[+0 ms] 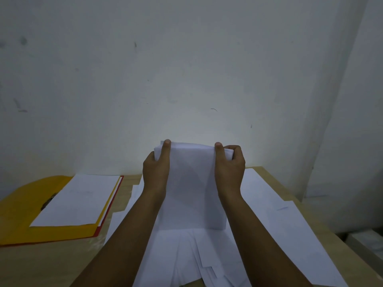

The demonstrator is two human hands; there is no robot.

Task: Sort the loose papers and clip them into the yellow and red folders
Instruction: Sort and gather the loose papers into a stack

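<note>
Yellow folder (24, 216) lies open, lower left of frame, white sheets (76, 199) stacked in it, dark clip at their left edge. Red folder (107, 212) sits under it, only a thin edge showing. Centre frame: left hand (156, 168) and right hand (230, 167) pinch a paper stack (191, 183) upright by its two side edges, thumbs on the near face. Loose papers (269, 214), flat matte white, are fanned across the light wooden table (41, 264) beneath. Forearms cover part of them. Pale scuffed wall (186, 69) behind.
</note>
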